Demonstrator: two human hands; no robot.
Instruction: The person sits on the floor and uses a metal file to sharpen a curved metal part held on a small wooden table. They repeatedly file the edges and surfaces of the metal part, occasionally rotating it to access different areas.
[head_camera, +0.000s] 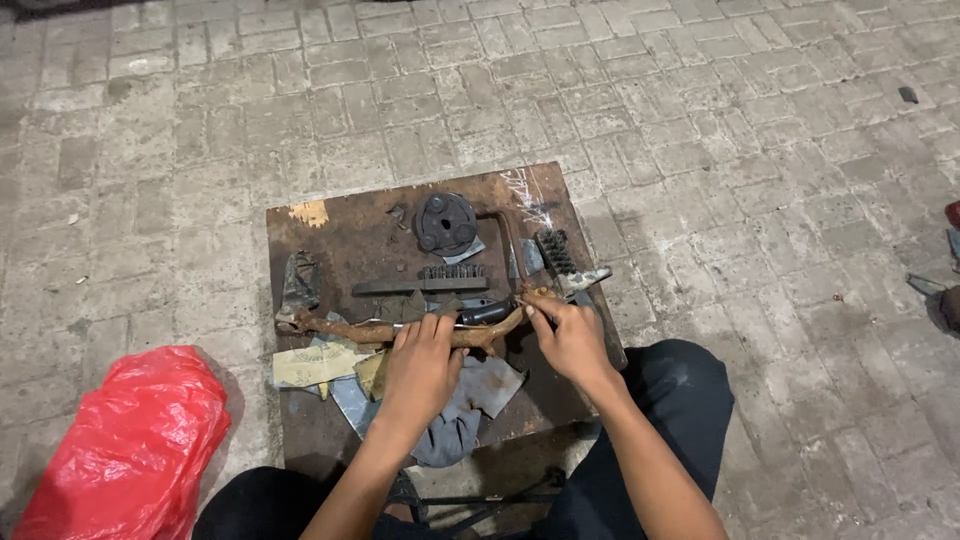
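Grey brick paving carries a rusty board (330, 235). Across it lies a rusted metal bar (355, 329), stiff, heavy and rough. The left hand (422, 365) clamps its middle; the right hand (570, 335) pinches its black end (487, 313), fingers closed.

Rusty brown bar (400, 330), dark brown board (350, 235), black round disc (446, 223), red plastic bag (125, 445), grey cloth (462, 415), grey brick paving (700, 120).

Red plastic bag (125, 440) on brick paving (700, 120), round black disc (446, 222) on board (340, 235)
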